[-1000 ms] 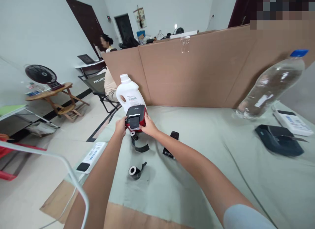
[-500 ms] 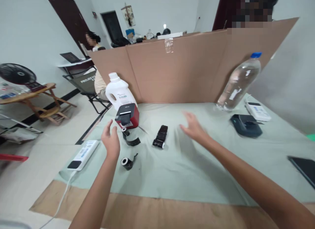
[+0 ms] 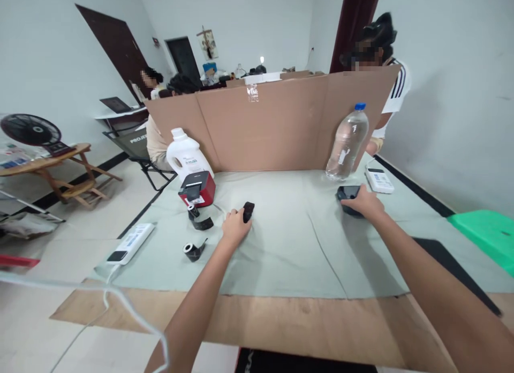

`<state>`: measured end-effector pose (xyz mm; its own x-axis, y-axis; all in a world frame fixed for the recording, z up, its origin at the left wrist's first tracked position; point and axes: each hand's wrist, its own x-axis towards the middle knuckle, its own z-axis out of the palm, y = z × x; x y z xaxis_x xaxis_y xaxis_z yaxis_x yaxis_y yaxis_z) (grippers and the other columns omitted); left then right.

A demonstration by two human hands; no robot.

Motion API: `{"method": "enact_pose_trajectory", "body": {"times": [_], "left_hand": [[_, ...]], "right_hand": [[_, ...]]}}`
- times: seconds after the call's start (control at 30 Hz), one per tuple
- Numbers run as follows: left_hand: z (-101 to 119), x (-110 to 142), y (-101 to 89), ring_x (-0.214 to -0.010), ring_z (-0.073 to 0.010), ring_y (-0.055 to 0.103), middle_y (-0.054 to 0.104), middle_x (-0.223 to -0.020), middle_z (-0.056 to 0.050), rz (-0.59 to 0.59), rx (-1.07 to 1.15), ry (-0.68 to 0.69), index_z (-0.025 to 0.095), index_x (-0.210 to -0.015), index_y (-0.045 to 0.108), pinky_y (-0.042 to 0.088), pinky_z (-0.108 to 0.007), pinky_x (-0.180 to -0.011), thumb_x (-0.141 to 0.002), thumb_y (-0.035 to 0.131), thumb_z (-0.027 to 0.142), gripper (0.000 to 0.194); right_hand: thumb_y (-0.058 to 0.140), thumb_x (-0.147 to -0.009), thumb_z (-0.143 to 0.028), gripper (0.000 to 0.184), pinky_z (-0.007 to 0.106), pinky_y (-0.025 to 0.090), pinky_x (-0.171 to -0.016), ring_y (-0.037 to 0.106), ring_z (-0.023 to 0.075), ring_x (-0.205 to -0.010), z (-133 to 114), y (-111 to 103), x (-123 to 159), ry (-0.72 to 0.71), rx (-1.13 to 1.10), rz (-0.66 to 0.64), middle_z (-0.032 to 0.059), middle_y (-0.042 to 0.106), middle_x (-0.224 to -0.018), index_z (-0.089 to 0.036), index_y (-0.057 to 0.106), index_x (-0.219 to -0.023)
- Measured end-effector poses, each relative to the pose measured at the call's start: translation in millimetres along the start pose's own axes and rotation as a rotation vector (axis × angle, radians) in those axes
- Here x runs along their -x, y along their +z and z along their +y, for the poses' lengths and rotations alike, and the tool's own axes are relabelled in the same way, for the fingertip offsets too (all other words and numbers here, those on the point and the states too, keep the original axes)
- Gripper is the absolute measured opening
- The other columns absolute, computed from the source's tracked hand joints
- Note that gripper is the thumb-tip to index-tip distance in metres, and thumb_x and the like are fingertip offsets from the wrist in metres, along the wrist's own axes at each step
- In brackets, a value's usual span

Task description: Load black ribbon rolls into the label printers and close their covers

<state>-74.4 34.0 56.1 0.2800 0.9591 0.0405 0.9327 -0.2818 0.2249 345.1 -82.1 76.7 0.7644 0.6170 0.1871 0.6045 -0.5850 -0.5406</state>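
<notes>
My left hand [image 3: 236, 227] is closed over the lower part of a small black roll with a loose strip [image 3: 249, 208]. The strip's far end sticks out past the fingers; the core is hidden by the hand. On the right, my right hand [image 3: 366, 203] grips the near right side of a dark, rounded device with a flat top [image 3: 348, 192], which rests on the cloth. Left of my left hand lie another black roll with an unwound strip [image 3: 204, 223] and a black roll with a white core [image 3: 194, 252].
A red and black box-shaped device [image 3: 204, 192] stands before a white jug [image 3: 187, 153]. A large clear bottle [image 3: 348, 143] leans by the cardboard screen [image 3: 265, 132]. White power strips [image 3: 132, 243] lie on both sides. A black flat object [image 3: 445, 260] and green stool [image 3: 485, 236] are right.
My left hand has moved right onto the black roll and closed. My right hand has moved right onto the dark device. The view has shifted, and a white cable now crosses the lower left.
</notes>
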Motion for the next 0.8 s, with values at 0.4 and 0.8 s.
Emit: {"method": "enact_pose_trajectory", "body": {"times": [0.4,0.8], "left_hand": [[-19.1,48.1,-11.6,-0.136,-0.0444,0.045,0.060,-0.136,-0.026,0.239,-0.064,-0.144,0.012,-0.141,0.058,0.039,-0.060,-0.107,-0.088,0.057,0.027,0.055],[36.6,5.9,44.3,-0.131,-0.0207,0.062,0.066,-0.139,-0.007,0.049,0.687,0.208,0.018,-0.138,0.065,0.032,-0.042,-0.126,-0.094,0.041,0.007,0.052]], "right_hand": [[0.070,-0.078,-0.052,0.101,0.051,0.050,-0.087,0.064,0.0445,-0.109,-176.3,59.6,152.1,-0.284,0.082,-0.387,0.0297,0.055,-0.125,-0.014,0.027,-0.161],[0.070,-0.076,-0.069,0.126,0.049,0.048,-0.098,0.057,0.0413,-0.126,-137.6,83.1,148.1,-0.442,-0.012,-0.522,0.0252,0.048,-0.144,-0.021,-0.006,-0.165]]}}
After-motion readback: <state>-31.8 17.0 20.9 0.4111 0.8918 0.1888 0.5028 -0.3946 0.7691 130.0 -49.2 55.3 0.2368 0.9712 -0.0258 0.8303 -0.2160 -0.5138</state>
